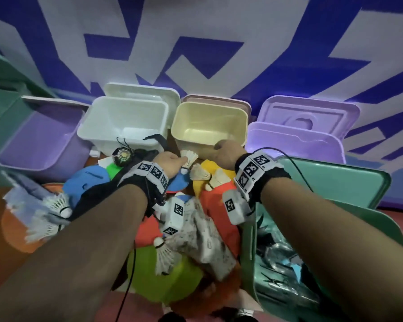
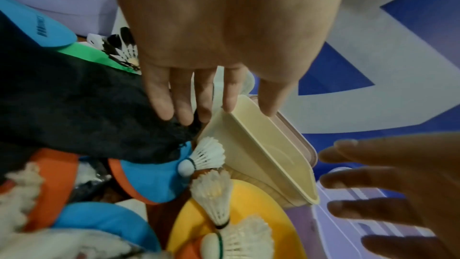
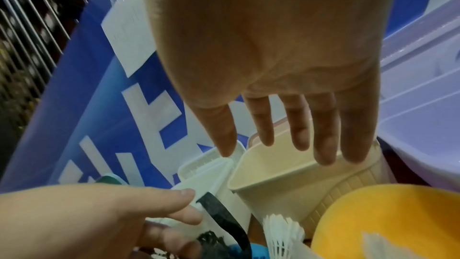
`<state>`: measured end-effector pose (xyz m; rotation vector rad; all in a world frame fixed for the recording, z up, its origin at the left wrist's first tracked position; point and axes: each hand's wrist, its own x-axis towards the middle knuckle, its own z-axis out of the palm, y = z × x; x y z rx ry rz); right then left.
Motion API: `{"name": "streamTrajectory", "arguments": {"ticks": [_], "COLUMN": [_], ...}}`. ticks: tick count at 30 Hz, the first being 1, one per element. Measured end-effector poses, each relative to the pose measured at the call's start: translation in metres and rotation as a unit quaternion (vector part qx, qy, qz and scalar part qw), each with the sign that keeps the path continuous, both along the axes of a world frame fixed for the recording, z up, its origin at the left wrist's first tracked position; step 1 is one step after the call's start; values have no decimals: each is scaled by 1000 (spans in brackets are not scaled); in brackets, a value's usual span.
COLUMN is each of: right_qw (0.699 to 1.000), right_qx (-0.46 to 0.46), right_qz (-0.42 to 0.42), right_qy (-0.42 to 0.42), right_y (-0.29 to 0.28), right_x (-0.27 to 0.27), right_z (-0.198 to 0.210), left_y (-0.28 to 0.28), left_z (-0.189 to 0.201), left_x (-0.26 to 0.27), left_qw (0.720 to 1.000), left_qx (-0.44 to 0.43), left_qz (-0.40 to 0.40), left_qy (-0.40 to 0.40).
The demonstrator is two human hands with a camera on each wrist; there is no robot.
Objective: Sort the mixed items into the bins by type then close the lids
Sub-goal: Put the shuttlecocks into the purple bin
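Note:
My left hand (image 1: pixel 172 161) hovers with straight fingers (image 2: pixel 184 109) over a black cloth (image 2: pixel 74 105), holding nothing. A white shuttlecock (image 2: pixel 209 155) lies just below the fingertips, beside the cream bin (image 2: pixel 268 151). My right hand (image 1: pixel 226 151) is spread flat above the cream bin's (image 1: pixel 207 122) front rim, its fingers (image 3: pixel 323 145) straight and empty. Two more shuttlecocks (image 1: pixel 200 173) lie on a yellow disc (image 1: pixel 209 166) between the wrists. The cream bin (image 3: pixel 281 166) stands open with nothing visible inside.
An open white bin (image 1: pixel 116 119) and an open purple bin (image 1: pixel 37 140) stand to the left, another purple bin (image 1: pixel 293 145) to the right. A green bin (image 1: pixel 335 182) with dark packets sits at my right. Coloured discs, cloth and shuttlecocks (image 1: pixel 56 203) are piled below my arms.

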<state>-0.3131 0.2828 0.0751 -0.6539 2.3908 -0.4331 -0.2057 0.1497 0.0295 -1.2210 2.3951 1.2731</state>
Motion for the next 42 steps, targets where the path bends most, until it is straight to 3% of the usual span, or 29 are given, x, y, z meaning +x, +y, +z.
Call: {"name": "streamTrajectory", "arguments": {"ticks": [8, 15, 22, 27, 31, 36, 42], "right_qw": [988, 966, 966, 974, 974, 965, 959], "right_qx": [137, 134, 226, 180, 109, 30, -29], "right_qz": [-76, -214, -107, -120, -189, -259, -281], "right_qy": [-8, -47, 60, 61, 59, 40, 36], "right_y": [-44, -67, -70, -44, -29, -19, -11], "right_x": [23, 23, 23, 15, 12, 16, 23], "right_z": [-53, -114, -147, -129, -118, -111, -107], "left_y": [-55, -66, -80, -65, -56, -47, -39], "left_z": [-38, -62, -73, -80, -96, -118, -123], "left_x": [25, 17, 3, -35, -61, -72, -73], "left_qw": [995, 992, 988, 980, 967, 966, 957], "left_qx": [35, 73, 102, 83, 18, -37, -71], "left_qz": [-89, -99, -103, -172, -255, -245, -256], "left_qy": [5, 40, 63, 56, -28, -72, -115]}}
